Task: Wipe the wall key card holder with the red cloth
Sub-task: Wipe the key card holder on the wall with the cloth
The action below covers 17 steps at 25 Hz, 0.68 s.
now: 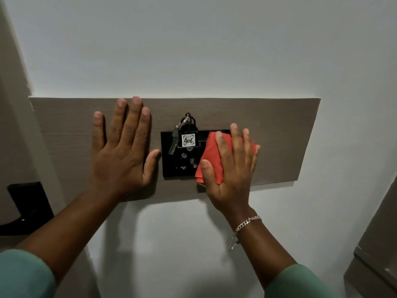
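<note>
Under the spread fingers of the right hand point(231, 166) lies the red cloth point(211, 155), folded into a pad and pressed flat against the right part of the black key card holder point(171, 166). Those fingers are extended and only slightly fanned, not curled: the palm and finger pads pin the cloth to the surface rather than pinching it. The thumb lies along the cloth's lower left edge, and the fingertips reach past its top and right edges onto the wooden panel point(279, 136). The cloth hides the holder's right side, so that edge cannot be seen. The right wrist bends upward from the lower right and carries a silver chain bracelet point(247, 222); a green sleeve point(300, 282) covers the forearm lower down.

Left of the cloth, on the exposed face of the holder, hangs a key tag point(188, 140) marked 406, with a key point(173, 145) dangling beside it from a ring at the top.

Further left, the left hand point(122, 153) rests open and flat on the wooden panel, holding nothing. Its four fingers point upward, close together, the tips reaching the panel's top edge. The thumb stretches out to the right, its tip touching or just beside the holder's left edge. The left forearm rises from the lower left.
</note>
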{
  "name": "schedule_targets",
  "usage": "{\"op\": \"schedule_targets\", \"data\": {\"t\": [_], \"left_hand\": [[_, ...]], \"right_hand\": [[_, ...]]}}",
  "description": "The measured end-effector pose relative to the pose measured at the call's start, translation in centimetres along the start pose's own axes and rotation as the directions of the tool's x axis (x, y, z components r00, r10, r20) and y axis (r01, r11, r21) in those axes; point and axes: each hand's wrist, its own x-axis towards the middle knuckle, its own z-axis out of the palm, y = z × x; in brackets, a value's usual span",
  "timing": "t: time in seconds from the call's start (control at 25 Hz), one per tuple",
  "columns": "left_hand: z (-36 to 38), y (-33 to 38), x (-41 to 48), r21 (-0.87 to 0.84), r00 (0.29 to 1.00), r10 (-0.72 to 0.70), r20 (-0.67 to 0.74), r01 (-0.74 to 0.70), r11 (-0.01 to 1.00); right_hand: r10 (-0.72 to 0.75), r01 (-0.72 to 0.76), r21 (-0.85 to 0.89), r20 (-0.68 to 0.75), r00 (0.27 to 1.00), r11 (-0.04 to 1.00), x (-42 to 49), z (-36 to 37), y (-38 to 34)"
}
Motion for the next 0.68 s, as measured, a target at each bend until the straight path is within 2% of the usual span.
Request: {"op": "schedule_targets", "data": {"t": [0.16, 0.32, 0.52, 0.68], "left_hand": [[0.0, 0.1, 0.0, 0.018, 1.0, 0.0, -0.026, 0.001, 1.0], [0.1, 0.1, 0.1, 0.004, 0.999, 0.0, -0.043, 0.0, 1.0], [0.1, 0.2, 0.0, 0.012, 0.998, 0.01, -0.065, -0.009, 1.0], [0.4, 0.2, 0.0, 0.01, 0.997, 0.008, -0.074, -0.007, 1.0]], "right_hand": [[0.1, -0.097, 0.055, -0.067, 0.993, 0.994, 1.0, 0.6, -0.6], [-0.033, 0.035, 0.054, -0.043, 0.999, 0.998, 0.2, 0.4, 0.1], [0.066, -0.06, 0.064, -0.084, 0.994, 0.996, 1.7, 0.8, -0.3], [-0.152, 0.152, -0.016, 0.001, 0.988, 0.988, -0.4, 0.6, 1.2]]}}
